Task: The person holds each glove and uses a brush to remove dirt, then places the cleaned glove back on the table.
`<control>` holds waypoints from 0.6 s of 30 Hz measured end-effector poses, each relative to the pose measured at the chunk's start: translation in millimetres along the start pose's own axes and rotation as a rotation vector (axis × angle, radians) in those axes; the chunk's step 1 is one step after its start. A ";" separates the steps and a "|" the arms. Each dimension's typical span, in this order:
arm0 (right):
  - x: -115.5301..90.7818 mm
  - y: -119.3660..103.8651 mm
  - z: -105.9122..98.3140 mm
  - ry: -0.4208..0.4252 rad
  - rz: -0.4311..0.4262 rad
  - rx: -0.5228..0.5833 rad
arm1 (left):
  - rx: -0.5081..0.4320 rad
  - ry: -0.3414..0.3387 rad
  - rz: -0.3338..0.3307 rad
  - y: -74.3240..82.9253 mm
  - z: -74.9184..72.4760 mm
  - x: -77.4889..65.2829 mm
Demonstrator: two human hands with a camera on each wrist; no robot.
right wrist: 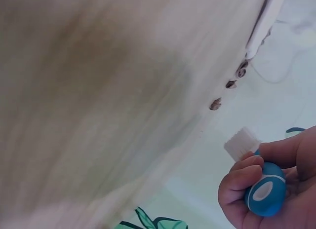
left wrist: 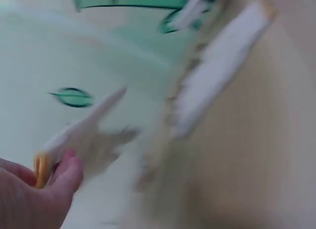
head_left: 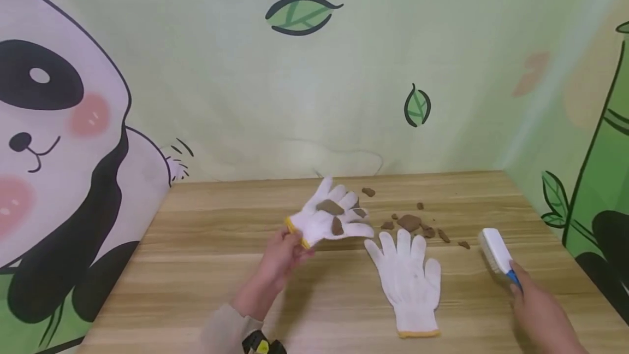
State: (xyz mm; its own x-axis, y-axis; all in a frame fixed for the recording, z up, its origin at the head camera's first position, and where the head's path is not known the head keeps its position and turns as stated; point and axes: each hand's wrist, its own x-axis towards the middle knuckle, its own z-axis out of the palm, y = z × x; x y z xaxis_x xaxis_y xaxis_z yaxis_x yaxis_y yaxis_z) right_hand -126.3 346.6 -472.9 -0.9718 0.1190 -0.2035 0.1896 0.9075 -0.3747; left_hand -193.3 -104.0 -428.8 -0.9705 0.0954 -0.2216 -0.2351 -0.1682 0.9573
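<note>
My left hand [head_left: 282, 253] pinches the yellow cuff of a white knit glove [head_left: 312, 225], holding it tilted above the table with its fingers pointing away to the right. Brown patches [head_left: 330, 207] show on that glove's face. In the left wrist view the same glove [left wrist: 74, 133] hangs from thumb and fingers, blurred. My right hand [head_left: 543, 307] grips the blue handle [right wrist: 266, 197] of a white-headed brush [head_left: 496, 250], its bristles facing left. Between the hands a second white glove [head_left: 410, 283] lies flat, fingers away from me, its orange-edged cuff toward me.
Several brown crumbly lumps [head_left: 409, 223] lie scattered on the wooden table [head_left: 196, 288] beyond the flat glove. One more lump [head_left: 368, 192] sits farther back. A printed backdrop [head_left: 344, 97] with a panda and leaves rises behind the table's far edge.
</note>
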 end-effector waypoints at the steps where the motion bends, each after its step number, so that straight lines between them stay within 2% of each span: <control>1: 0.3 -1.5 -1.2 0.009 -0.007 0.007 | -0.024 -0.031 -0.065 -9.4 -3.5 -1.7; 3: 1.1 -5.1 -2.9 0.045 -0.041 0.015 | -0.005 -0.106 -0.178 -26.0 -10.7 -5.0; 5: 2.0 -9.4 -3.6 0.093 -0.080 0.020 | 0.032 -0.159 -0.253 -37.9 -17.2 -7.3; 8: 3.5 -15.2 -4.2 0.138 -0.124 0.019 | 0.119 -0.171 -0.326 -47.1 -25.9 -9.6; 10: 4.0 -18.9 -4.5 0.150 -0.134 0.018 | 0.169 -0.158 -0.355 -48.6 -29.9 -10.1; 15: 7.0 -31.0 -3.2 0.155 -0.156 -0.001 | 0.279 -0.111 -0.375 -48.8 -35.5 -4.1; 18: 10.5 -43.5 1.2 0.166 -0.205 -0.007 | 0.414 -0.151 -0.402 -49.3 -40.8 -4.7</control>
State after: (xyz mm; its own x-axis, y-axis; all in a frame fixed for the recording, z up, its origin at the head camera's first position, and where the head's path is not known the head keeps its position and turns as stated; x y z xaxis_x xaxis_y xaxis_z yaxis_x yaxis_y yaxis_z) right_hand -144.6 307.9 -459.8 -0.9996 -0.0036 0.0271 -0.0138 0.9221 -0.3867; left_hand -179.3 -136.3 -482.6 -0.7842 0.2156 -0.5818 -0.5124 0.3038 0.8032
